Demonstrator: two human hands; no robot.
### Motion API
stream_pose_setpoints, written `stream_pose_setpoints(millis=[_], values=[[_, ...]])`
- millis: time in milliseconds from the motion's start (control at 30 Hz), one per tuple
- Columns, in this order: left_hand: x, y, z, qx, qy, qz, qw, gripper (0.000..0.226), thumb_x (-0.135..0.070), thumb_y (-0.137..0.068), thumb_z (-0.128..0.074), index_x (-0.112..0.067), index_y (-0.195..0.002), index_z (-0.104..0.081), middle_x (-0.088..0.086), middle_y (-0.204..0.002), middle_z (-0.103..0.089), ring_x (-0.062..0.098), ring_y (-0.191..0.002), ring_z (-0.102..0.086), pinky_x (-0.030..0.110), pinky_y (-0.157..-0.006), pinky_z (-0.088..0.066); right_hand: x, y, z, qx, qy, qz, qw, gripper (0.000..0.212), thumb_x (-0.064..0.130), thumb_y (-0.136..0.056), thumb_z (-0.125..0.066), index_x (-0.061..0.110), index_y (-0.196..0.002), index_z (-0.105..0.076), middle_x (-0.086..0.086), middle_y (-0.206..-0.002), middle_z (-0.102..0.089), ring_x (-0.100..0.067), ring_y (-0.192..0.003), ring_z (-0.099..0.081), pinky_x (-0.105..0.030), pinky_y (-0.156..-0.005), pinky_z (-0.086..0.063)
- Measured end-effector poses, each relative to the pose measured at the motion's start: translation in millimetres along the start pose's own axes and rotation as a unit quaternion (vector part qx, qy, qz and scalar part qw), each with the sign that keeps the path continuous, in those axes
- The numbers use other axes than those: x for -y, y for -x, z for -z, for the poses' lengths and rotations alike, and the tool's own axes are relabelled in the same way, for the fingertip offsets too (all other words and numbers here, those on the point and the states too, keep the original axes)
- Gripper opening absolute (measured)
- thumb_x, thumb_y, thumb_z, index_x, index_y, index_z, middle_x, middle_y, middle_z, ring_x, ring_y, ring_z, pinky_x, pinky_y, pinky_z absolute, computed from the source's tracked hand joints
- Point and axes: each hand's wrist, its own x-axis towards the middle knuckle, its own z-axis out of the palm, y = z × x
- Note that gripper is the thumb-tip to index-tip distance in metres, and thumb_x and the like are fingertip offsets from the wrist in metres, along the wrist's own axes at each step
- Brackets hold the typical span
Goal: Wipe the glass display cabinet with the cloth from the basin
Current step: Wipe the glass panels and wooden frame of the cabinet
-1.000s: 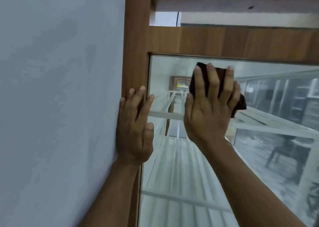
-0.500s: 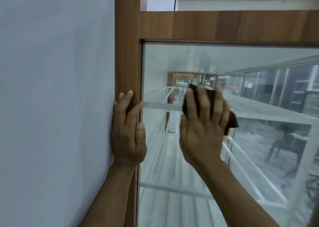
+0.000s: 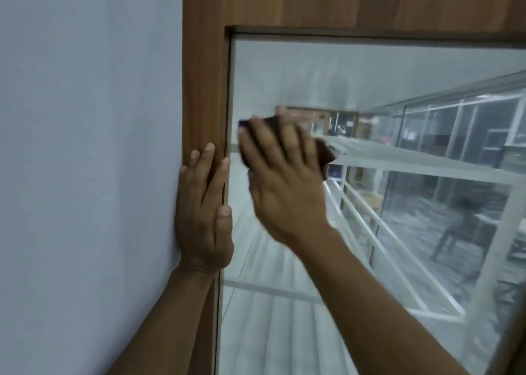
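The right hand (image 3: pixel 284 192) presses a dark cloth (image 3: pixel 324 152) flat against the glass pane (image 3: pixel 370 70), near the pane's upper left corner; the hand is motion-blurred. The left hand (image 3: pixel 203 218) rests flat, fingers straight, on the vertical wooden frame (image 3: pixel 203 89), just beside the glass edge. A plain grey wall (image 3: pixel 85 146) adjoins the frame on the left.

- The left hand (image 3: pixel 203 218) lies flat, palm forward, with its fingers straight and pointing up and the thumb alongside them. It rests on the wooden frame (image 3: pixel 199 89).
- The left forearm (image 3: pixel 170 317) rises steeply from the bottom edge.
- The right hand (image 3: pixel 284 186) is flat too, its fingers spread and tilted up to the left, pressing the cloth (image 3: pixel 326 152). It looks blurred.
- The right forearm (image 3: pixel 384 303) comes in from the lower right, wrist straight.
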Motion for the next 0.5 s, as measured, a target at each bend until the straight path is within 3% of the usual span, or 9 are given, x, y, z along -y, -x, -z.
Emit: stream_pose_setpoints(millis=[67, 233, 300, 367, 500], values=[[-1.9, 0.8, -0.8, -0.001, -0.003, 0.000, 1.000, 0.059, -0.022, -0.094, -0.026, -0.003, -0.146, -0.046, 0.017, -0.158, -0.036, 0.028, -0.154, -0.025, 0.050, -0.125, -0.021, -6.7, 26.6, 1.0, 0.023, 0.005, 0.004, 1.000, 0.060, 0.023, -0.098, -0.052, 0.020, -0.156, -0.035, -0.002, -0.165, -0.029, -0.033, -0.155, -0.016, -0.054, -0.124, -0.015], [-1.2, 8.4, -2.0, -0.004, 0.005, 0.016, 1.000, 0.059, -0.021, -0.093, -0.026, 0.000, -0.144, -0.048, 0.017, -0.158, -0.035, 0.027, -0.155, -0.023, 0.049, -0.126, -0.019, -67.5, 28.2, 33.0, -0.072, 0.038, -0.268, 0.960, 0.060, 0.026, -0.099, -0.047, 0.022, -0.157, -0.031, -0.004, -0.164, -0.027, -0.038, -0.153, -0.012, -0.056, -0.124, -0.010], [-0.5, 29.3, 0.0, 0.005, 0.005, 0.017, 1.000, 0.059, -0.020, -0.093, -0.027, 0.003, -0.144, -0.047, 0.018, -0.158, -0.035, 0.032, -0.154, -0.024, 0.053, -0.125, -0.021, -53.1, 4.2, 23.8, -0.084, 0.036, -0.229, 0.969, 0.059, 0.025, -0.099, -0.047, 0.021, -0.156, -0.034, -0.005, -0.164, -0.029, -0.040, -0.153, -0.015, -0.055, -0.124, -0.011], [2.0, 55.9, 3.9, 0.024, 0.007, 0.016, 1.000, 0.058, -0.020, -0.094, -0.027, 0.002, -0.145, -0.045, 0.018, -0.159, -0.034, 0.033, -0.154, -0.024, 0.054, -0.125, -0.021, -9.5, 7.1, 2.6, -0.063, 0.026, -0.124, 0.990, 0.060, 0.023, -0.098, -0.048, 0.019, -0.156, -0.035, -0.005, -0.164, -0.031, -0.038, -0.153, -0.018, -0.055, -0.124, -0.013], [10.9, 136.0, 12.7, 0.048, 0.030, 0.031, 0.998, 0.057, -0.019, -0.095, -0.027, 0.000, -0.148, -0.040, 0.017, -0.160, -0.032, 0.033, -0.155, -0.021, 0.054, -0.125, -0.020, 52.1, 136.0, -31.9, 0.027, 0.001, 0.026, 0.999, 0.064, 0.020, -0.096, -0.055, 0.018, -0.157, -0.034, -0.002, -0.165, -0.028, -0.034, -0.154, -0.016, -0.054, -0.125, -0.013]])
